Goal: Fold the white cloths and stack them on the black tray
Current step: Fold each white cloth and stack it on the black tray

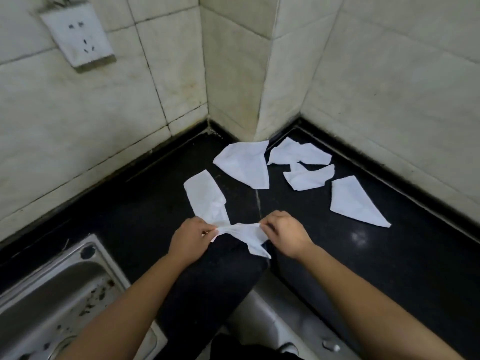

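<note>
Both my hands pinch one white cloth (246, 235) and stretch it between them just above the black counter (389, 255). My left hand (191, 237) grips its left end and my right hand (284, 231) grips its right end; a corner hangs down below. Several other white cloths lie loose on the counter: one (205, 197) right beyond my left hand, a larger one (245, 163) near the wall corner, two crumpled ones (298, 153) (309, 179) further right, and a triangular one (353, 203) at the right. No black tray is distinguishable from the dark counter.
A steel sink (59, 289) sits at the lower left. Tiled walls with a protruding corner (262, 100) close the counter at the back. A wall socket (78, 35) hangs at the upper left. My dark-clothed leg (215, 287) is below my hands.
</note>
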The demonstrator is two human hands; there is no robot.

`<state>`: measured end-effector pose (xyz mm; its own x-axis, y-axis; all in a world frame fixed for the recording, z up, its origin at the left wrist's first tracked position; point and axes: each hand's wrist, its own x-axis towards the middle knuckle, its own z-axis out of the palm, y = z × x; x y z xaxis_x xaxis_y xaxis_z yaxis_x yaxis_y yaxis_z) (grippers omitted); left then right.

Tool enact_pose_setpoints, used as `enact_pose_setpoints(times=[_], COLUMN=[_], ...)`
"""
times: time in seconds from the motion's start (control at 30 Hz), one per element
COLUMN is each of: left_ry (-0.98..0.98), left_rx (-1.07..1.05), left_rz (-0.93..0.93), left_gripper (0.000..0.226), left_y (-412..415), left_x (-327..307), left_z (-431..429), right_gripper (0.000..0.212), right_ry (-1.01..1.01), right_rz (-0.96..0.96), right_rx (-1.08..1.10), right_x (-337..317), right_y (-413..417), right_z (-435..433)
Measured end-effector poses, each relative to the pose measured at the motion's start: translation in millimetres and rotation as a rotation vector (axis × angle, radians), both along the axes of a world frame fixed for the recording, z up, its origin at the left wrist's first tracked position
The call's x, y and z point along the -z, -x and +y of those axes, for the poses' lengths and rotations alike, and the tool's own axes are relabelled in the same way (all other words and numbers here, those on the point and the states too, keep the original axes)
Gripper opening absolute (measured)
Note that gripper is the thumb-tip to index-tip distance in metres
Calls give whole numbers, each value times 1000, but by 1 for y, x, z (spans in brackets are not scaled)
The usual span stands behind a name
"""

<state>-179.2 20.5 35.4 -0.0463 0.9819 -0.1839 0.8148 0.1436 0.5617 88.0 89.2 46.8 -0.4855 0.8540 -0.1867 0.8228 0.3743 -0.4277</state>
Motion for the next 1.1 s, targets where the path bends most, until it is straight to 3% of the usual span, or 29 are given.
enact_pose_setpoints(times=[0.13, 0.27, 0.37, 0.47, 0.53, 0.67, 0.77, 0.9, 1.0, 1.1], left_ry=[-113, -187, -256, -430, -468, -449, -403, -335, -352, -493], left_rx=[-19, 79, 184, 438, 558, 584, 458, 337, 342, 305], left_rz=[-108, -59, 120, 470, 585, 574, 453, 399, 412, 396], left_gripper=[12, 5, 6, 16, 22, 20, 7, 12, 19, 19], left_y=[-43, -99, -133, -155, -174, -209, -220, -219, -209, -200], left_x=[-36, -69, -83, -82, -76, -69, -67, -66, -77, -97], left_z=[28, 47, 52, 56, 57, 51, 46, 48, 63, 85], right_gripper=[25, 26, 30, 34, 35, 36, 31, 26, 31, 27], right_ry=[-54, -106, -115, -148, -140, -139, -135, -102, -193, -351], right_rz=[147, 154, 120, 33, 2, -59, -61, -81, -121, -29], right_rx=[163, 231, 209, 161, 157, 150, 148, 100, 154, 280], right_x=[-37, -66, -74, -71, -69, -70, -68, -66, -72, -87], right_y=[-40, -86, -127, -171, -199, -237, -251, -249, -239, -226], right_z=[0, -4, -9, -14, -20, -27, -26, -14, 2, 18])
